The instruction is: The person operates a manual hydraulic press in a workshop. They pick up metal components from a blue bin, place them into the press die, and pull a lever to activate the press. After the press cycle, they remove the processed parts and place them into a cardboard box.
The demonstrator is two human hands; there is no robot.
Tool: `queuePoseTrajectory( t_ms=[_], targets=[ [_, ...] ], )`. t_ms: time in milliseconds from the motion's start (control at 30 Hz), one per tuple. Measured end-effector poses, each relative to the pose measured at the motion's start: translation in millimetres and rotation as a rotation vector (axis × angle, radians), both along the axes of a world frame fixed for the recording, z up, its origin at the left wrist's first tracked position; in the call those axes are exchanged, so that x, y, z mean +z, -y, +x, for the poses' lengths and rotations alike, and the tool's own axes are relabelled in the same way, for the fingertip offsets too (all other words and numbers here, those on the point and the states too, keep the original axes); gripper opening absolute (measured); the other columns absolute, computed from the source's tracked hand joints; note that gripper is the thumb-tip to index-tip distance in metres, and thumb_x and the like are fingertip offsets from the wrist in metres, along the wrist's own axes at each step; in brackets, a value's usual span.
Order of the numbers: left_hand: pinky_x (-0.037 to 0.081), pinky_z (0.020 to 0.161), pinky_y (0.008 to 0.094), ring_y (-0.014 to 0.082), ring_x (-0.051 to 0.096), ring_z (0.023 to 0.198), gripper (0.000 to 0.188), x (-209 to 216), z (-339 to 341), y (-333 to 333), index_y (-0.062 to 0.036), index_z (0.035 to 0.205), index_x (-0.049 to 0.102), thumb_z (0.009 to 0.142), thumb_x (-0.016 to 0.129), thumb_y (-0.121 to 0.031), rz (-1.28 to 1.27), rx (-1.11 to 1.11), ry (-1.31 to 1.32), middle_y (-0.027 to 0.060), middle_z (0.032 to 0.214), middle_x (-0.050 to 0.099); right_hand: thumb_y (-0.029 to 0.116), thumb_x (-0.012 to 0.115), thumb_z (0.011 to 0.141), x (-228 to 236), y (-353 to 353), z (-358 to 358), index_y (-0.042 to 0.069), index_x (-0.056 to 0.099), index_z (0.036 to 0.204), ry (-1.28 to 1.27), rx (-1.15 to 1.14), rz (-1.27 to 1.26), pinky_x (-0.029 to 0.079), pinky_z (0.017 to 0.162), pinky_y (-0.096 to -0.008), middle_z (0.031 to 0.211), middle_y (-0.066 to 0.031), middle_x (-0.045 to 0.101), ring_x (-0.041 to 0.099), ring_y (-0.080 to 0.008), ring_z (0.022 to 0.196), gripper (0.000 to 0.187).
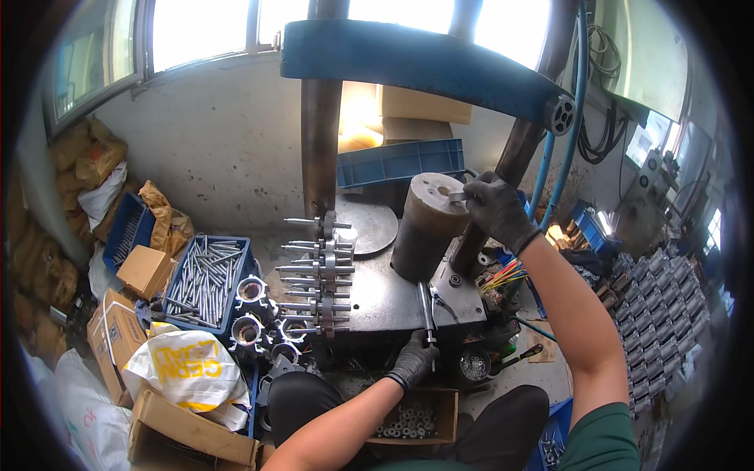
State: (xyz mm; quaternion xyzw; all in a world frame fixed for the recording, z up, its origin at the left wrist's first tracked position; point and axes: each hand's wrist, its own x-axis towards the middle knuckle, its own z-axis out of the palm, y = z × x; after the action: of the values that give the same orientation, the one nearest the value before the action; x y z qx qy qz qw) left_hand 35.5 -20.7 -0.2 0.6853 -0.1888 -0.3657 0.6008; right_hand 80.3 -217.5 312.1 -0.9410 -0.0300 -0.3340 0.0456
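My left hand [415, 359], in a dark grey glove, is closed around the near end of a slim metal shaft [426, 308]. The shaft points away from me across the front edge of the steel press table [377, 302]. My right hand [500, 210], gloved too, is at the top of a thick grey metal cylinder [432, 228] standing on the table. Its fingers pinch a small grey metal piece [458, 197] by the holes in the cylinder's top face. A pliers-like tool [444, 304] lies right of the shaft. Several rotors on shafts [318, 271] line the table's left side.
A blue crate of metal shafts [206, 279] and open motor housings [248, 331] stand left. A cardboard box of ring-shaped parts [448, 416] sits between my knees. The blue press beam [416, 59] spans overhead between steel columns [320, 149]. Grey parts are stacked right [660, 314].
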Motion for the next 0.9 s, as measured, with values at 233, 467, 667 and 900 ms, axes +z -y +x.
queuePoseTrajectory(
  t_ms=[233, 467, 667, 900],
  targets=[
    [0.051, 0.108, 0.0423, 0.0362, 0.067, 0.123, 0.074, 11, 3, -5, 0.0044, 0.152, 0.047, 0.089, 0.077, -0.02, 0.013, -0.036, 0.074, 0.0262, 0.133, 0.069, 0.01, 0.074, 0.093, -10, 15, 9, 0.002, 0.079, 0.1, -0.101, 0.102, -0.066, 0.059, 0.088, -0.0432, 0.098, -0.0202, 0.072, 0.072, -0.036, 0.096, 0.011],
    [0.052, 0.108, 0.0404, 0.0306, 0.066, 0.123, 0.078, 5, 11, -6, 0.0043, 0.153, 0.047, 0.087, 0.083, -0.016, -0.011, -0.08, 0.075, 0.0215, 0.134, 0.068, 0.009, 0.078, 0.091, -21, 32, 48, 0.005, 0.08, 0.1, -0.096, 0.036, -0.169, 0.057, 0.086, -0.0428, 0.095, -0.0193, 0.07, 0.07, -0.0353, 0.092, 0.01],
    [0.053, 0.107, 0.0394, 0.0287, 0.067, 0.12, 0.078, 21, 16, -14, 0.0028, 0.152, 0.049, 0.082, 0.082, -0.008, -0.077, -0.205, -0.03, 0.0216, 0.132, 0.069, 0.01, 0.067, 0.094, -5, 20, 32, 0.002, 0.077, 0.105, -0.143, -0.005, -0.196, 0.057, 0.097, -0.0452, 0.112, -0.0216, 0.072, 0.072, -0.0389, 0.103, 0.017],
    [0.051, 0.111, 0.0389, 0.0279, 0.064, 0.125, 0.075, -15, 28, -17, 0.0022, 0.15, 0.052, 0.082, 0.082, -0.006, -0.137, -0.181, 0.089, 0.0187, 0.137, 0.067, 0.003, 0.063, 0.089, 14, 11, -91, 0.005, 0.07, 0.097, -0.219, 0.043, -0.372, 0.061, 0.083, -0.0473, 0.091, -0.0162, 0.073, 0.075, -0.0368, 0.09, 0.011]
  ],
)
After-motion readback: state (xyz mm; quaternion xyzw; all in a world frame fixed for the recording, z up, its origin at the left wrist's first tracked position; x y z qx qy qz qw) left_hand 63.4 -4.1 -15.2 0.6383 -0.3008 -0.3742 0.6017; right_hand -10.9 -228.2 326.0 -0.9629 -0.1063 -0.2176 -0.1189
